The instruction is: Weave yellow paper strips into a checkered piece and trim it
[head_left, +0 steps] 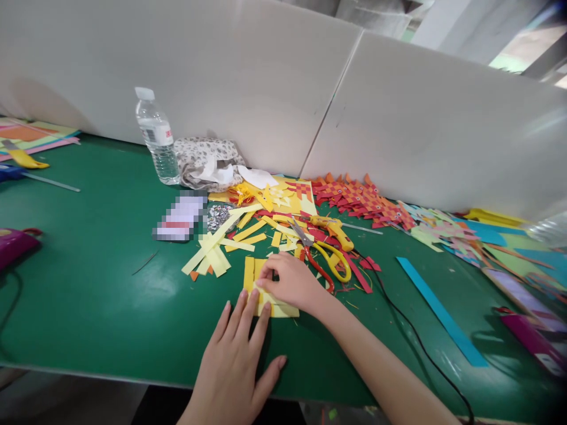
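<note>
A small yellow paper piece made of crossing paper strips lies flat on the green table. My left hand rests over its lower left edge, fingers spread and the fingertips pressing on the paper. Thumb and forefinger of my right hand are pinched together on a yellow paper strip at the middle of the piece; the exact grip is partly hidden by the fingers. Just beyond my right hand lie scissors with red and yellow handles, and a yellow glue gun. Loose yellow paper strips are scattered behind the piece.
A water bottle stands by a patterned cloth pouch near the grey partition. Red and orange woven paper fish are heaped at the back. A black cord and a blue strip lie to the right; a phone lies left.
</note>
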{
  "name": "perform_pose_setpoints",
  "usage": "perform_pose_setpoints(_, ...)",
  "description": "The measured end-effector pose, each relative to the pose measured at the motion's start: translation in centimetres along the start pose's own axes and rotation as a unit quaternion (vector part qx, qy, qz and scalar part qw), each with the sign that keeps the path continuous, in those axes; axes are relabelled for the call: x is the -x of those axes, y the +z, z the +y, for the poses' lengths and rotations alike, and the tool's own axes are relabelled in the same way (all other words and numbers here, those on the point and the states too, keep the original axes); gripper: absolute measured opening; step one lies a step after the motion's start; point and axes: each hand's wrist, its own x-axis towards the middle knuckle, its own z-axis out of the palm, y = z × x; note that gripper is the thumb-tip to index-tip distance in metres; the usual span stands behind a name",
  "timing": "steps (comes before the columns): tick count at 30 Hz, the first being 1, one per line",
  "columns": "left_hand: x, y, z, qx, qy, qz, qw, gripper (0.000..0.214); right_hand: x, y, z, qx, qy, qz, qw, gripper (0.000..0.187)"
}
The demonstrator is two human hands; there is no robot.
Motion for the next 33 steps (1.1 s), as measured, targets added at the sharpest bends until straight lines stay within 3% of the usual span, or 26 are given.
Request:
perform_pose_setpoints(6,-0.1,0.0,0.0,-0.005,0.009,0.004,1.000,0.065,0.7,-1.0,1.6,-0.018,0.026,0.066,0.997,0.011)
perform_pose_setpoints(33,0.0,0.1,0.0,0.009,0.011,0.007,1.000,0.065,1.9,-0.9,1.5,0.026,0.008,0.035,0.999,0.014)
